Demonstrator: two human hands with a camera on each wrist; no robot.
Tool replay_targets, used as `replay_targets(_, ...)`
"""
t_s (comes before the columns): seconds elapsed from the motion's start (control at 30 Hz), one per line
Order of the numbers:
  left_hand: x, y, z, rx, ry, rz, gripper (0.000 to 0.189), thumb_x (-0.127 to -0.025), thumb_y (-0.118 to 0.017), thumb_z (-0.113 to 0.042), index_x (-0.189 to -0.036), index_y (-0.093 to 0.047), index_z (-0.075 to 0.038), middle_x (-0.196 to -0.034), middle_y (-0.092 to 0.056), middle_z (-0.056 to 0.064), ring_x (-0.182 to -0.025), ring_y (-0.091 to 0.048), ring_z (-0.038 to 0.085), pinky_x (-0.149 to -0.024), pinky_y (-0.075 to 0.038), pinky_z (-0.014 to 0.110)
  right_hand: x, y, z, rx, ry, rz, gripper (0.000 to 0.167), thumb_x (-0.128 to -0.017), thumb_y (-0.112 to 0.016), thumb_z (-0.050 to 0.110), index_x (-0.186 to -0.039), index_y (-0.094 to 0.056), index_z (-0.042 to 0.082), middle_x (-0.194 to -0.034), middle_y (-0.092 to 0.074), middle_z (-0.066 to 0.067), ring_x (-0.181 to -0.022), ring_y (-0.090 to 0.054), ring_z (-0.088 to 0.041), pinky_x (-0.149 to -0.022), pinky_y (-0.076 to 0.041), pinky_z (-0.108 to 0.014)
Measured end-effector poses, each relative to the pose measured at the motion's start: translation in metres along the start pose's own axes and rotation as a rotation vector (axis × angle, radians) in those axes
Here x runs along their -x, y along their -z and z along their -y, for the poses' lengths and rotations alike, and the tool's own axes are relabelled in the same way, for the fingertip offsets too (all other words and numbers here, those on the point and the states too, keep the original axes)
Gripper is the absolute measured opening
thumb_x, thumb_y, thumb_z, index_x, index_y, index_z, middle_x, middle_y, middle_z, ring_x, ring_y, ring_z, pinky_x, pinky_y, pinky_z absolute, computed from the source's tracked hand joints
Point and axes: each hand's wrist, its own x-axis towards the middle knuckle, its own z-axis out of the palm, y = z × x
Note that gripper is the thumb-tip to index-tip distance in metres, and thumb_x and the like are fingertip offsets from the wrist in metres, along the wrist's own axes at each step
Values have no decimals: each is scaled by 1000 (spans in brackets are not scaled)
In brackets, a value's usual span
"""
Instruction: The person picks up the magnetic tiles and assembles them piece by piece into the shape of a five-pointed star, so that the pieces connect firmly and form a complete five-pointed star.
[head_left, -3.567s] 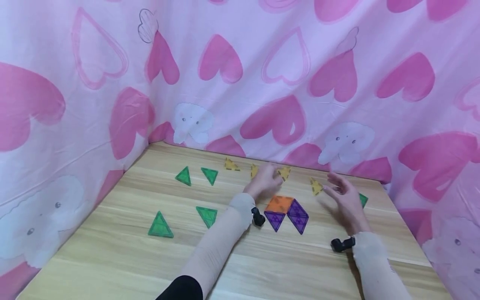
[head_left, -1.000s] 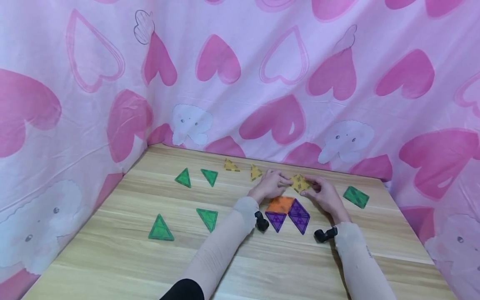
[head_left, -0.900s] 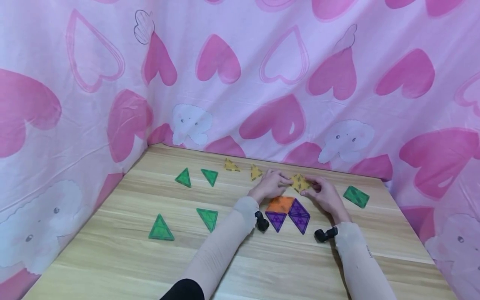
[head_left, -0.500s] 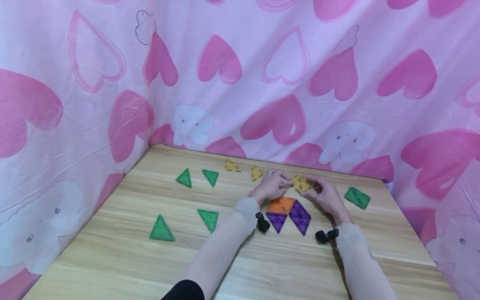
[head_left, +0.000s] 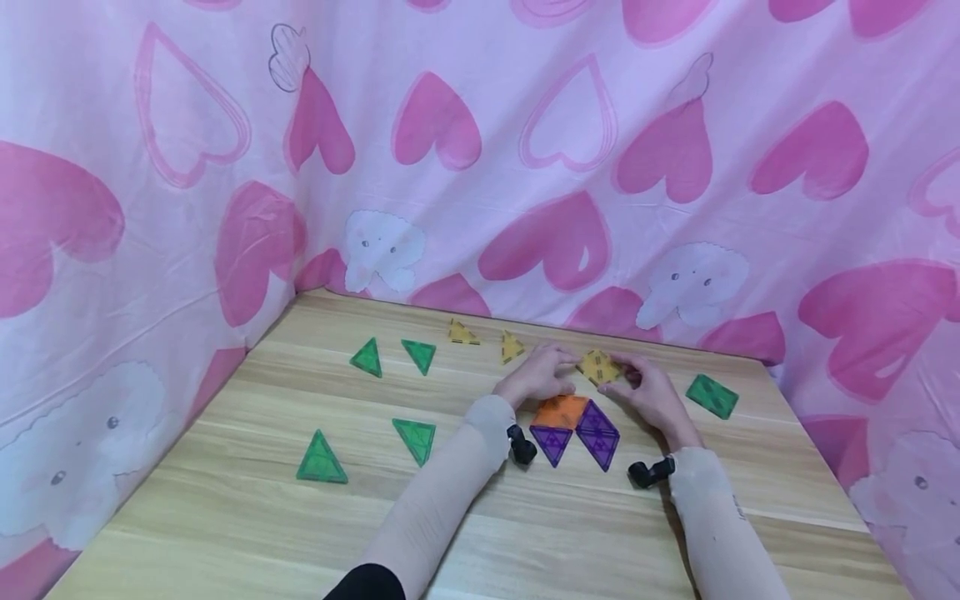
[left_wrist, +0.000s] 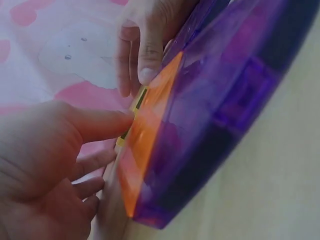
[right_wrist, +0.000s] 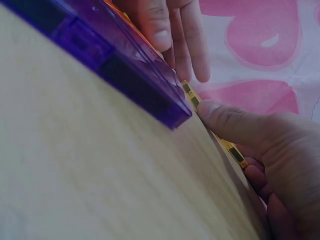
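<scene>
Two yellow triangular magnetic tiles (head_left: 598, 367) lie edge to edge as one four-sided shape at the back of the table. My right hand (head_left: 652, 396) holds this pair at its right side, thumb on the near edge and fingers at the far edge. At the left of the pair is my left hand (head_left: 536, 375), thumb and fingers spread apart and fairly straight; whether a fingertip touches the tiles is unclear. Just in front lie orange tiles (head_left: 561, 411), joined to purple triangular tiles (head_left: 598, 435). In the right wrist view, the yellow tiles (right_wrist: 235, 154) appear edge-on beside my thumb.
Two loose yellow triangles, one of them a tile (head_left: 512, 347), lie behind my left hand. Several green triangular tiles (head_left: 321, 458) are spread over the left side. A green four-sided piece (head_left: 712, 396) lies to the right. A pink heart-patterned curtain (head_left: 555, 242) borders the table.
Earlier the right hand came in from the right and the two yellow triangles, formerly apart, came together. Over the last half second the left fingers have spread and drawn slightly back left.
</scene>
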Motion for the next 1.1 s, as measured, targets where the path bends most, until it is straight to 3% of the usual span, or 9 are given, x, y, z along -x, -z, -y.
replay_targets(0.1,4,4,-4,117,26,-15,59,-108,-76,-17,-163,-58,-20,-168,-56,4,-103,-72,21,-94,-65,40,-1,1,2,-16,-14,13,82,-98,-88,40,-165,-52,8,-152,-62,-23,-133,-58,-42,-116,-46,-62)
replay_targets(0.17,8,8,-6,184,47,-43,57,-109,-74,-15,-163,-58,-18,-167,-57,7,-68,-64,15,-76,-64,35,-1,2,3,-41,-26,26,87,-99,-86,46,-168,-48,9,-159,-58,-23,-138,-55,-44,-119,-43,-64)
replay_targets(0.23,12,13,-8,192,54,-83,54,-110,-72,-16,-162,-59,-19,-166,-57,10,-60,-56,15,-68,-63,36,1,3,4,-70,-46,27,91,-100,-84,49,-171,-43,10,-163,-55,-23,-142,-53,-45,-121,-41,-66)
replay_targets(0.33,21,25,-6,149,57,-146,54,-110,-72,-17,-162,-59,-17,-167,-53,14,-101,-71,20,-102,-62,44,6,1,9,-135,-60,13,95,-101,-83,50,-174,-36,11,-166,-52,-25,-147,-51,-48,-123,-40,-68)
replay_targets(0.4,29,35,0,115,69,-192,55,-109,-73,-17,-162,-59,-17,-167,-50,15,-135,-63,30,-117,-54,50,8,-3,16,-190,-67,4,98,-100,-84,48,-176,-33,13,-170,-47,-25,-151,-49,-49,-125,-38,-69)
replay_targets(0.47,37,46,8,96,93,-233,56,-109,-73,-16,-163,-57,-15,-169,-47,15,-156,-46,33,-129,-41,52,8,-6,24,-238,-66,2,101,-99,-86,49,-177,-31,16,-175,-42,-22,-155,-46,-49,-126,-36,-71)
replay_targets(0.67,52,79,35,75,145,-360,61,-108,-73,-14,-165,-52,-4,-168,-50,21,-150,-52,36,-130,-41,50,2,-10,51,-254,-48,16,102,-97,-85,55,-178,-28,29,-182,-32,-10,-164,-34,-45,-128,-27,-77)
replay_targets(0.87,64,98,50,117,203,-452,73,-105,-77,-14,-167,-43,2,-169,-49,24,-136,-63,42,-127,-44,51,-7,-22,79,-276,-28,14,97,-96,-86,56,-175,-34,37,-179,-35,-10,-164,-30,-39,-128,-28,-75)
replay_targets(1.1,77,107,71,52,229,-467,68,-107,-76,-26,-161,-50,6,-165,-53,26,-156,-47,42,-131,-38,52,-20,-49,111,-349,-10,56,98,-92,-91,52,-173,-39,36,-176,-38,-12,-159,-39,-46,-124,-39,-71)
